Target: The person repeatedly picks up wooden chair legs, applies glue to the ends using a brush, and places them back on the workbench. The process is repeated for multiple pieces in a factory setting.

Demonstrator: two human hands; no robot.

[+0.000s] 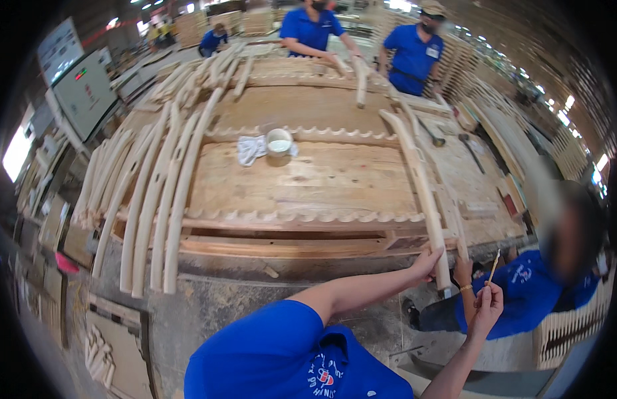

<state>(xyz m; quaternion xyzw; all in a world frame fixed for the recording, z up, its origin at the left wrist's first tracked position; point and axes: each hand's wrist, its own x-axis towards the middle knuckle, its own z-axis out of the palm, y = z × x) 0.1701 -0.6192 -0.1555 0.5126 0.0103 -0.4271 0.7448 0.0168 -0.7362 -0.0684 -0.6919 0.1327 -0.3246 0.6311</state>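
Observation:
My left hand (426, 263) is wrapped round the near end of a long, slightly curved wooden post (423, 183). The post lies across the notched rails at the right side of the workbench, its near end jutting past the bench edge. My right hand (487, 310) is raised to the right of that end, pinching a thin stick (493, 271) with a pale tip pointing up. A co-worker's hand (463, 271) is close by, at the end of another wooden piece. On the bench stands a round pot (279, 159) of white stuff beside a crumpled white cloth (250, 151).
Several curved posts (149, 199) lie along the bench's left side, ends overhanging. A mallet (431, 136) rests at the right. One co-worker (528, 292) stands close on my right; others (312, 33) work at the far side. A crate of wooden pieces (125, 326) sits lower left.

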